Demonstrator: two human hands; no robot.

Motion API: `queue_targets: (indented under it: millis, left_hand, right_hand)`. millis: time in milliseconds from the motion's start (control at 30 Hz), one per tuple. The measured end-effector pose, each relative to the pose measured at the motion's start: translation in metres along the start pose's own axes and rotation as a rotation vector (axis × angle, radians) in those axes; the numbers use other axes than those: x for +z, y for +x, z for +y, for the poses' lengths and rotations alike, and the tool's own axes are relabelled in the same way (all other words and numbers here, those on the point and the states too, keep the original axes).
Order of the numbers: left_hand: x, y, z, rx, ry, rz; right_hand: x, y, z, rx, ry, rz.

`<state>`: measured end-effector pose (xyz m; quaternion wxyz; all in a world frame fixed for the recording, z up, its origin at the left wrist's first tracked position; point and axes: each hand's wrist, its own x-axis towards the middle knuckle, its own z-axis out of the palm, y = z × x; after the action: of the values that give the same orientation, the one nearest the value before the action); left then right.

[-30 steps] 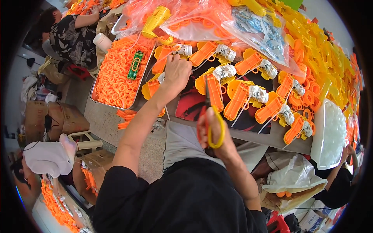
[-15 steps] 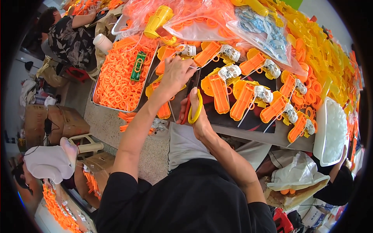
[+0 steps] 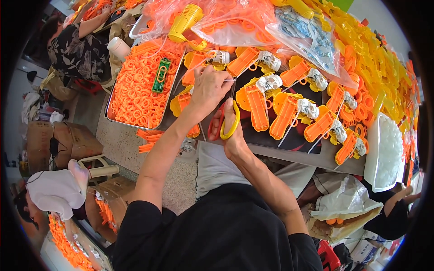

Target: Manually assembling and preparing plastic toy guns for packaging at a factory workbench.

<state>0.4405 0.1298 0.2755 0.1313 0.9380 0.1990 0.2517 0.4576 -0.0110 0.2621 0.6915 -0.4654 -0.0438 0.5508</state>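
Note:
My right hand [image 3: 233, 139] grips a pair of scissors [image 3: 237, 119] with red and yellow handles, its thumb through the yellow loop and the blades pointing away from me. Just beyond, my left hand [image 3: 210, 88] is closed in a pinch on a thin white cable tie [image 3: 230, 80], whose end sticks out beside the blades. Beneath the left hand lie orange and yellow plastic parts [image 3: 185, 101], partly hidden by it. Right of the scissors, several similar orange, yellow and white assemblies [image 3: 256, 108] lie in rows, some with long white tie tails.
At left stands a metal tray [image 3: 135, 125] of small orange rings, with a green piece [image 3: 161, 76] on top. Clear bags [image 3: 235, 34] and a heap of yellow parts [image 3: 370, 67] line the far side. A white tub [image 3: 373, 158] sits at right. Other people work at left.
My left hand has shifted slightly right with the tie end. The scissors and right hand have moved a little right and away from me.

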Motion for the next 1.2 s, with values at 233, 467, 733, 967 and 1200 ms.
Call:
queue_targets:
  millis: [233, 467, 733, 967, 1200]
  left_hand:
    - [-0.032, -0.027, 0.001, -0.033, -0.051, 0.114]
    - [-0.124, -0.111, 0.021, 0.097, -0.22, -0.671]
    - [-0.039, -0.104, -0.008, -0.132, 0.09, 0.076]
    - [-0.001, -0.109, 0.028, -0.107, 0.097, 0.164]
    - [-0.056, -0.054, -0.037, -0.138, 0.402, 0.23]
  right_hand:
    - [-0.011, -0.02, -0.01, -0.077, -0.163, -0.099]
    - [-0.045, -0.051, -0.018, 0.016, -0.221, -0.1]
    - [-0.046, -0.038, -0.018, -0.048, -0.318, -0.064]
    - [-0.061, -0.044, -0.026, -0.094, -0.328, 0.025]
    - [-0.06, -0.052, -0.023, -0.112, -0.419, 0.007]
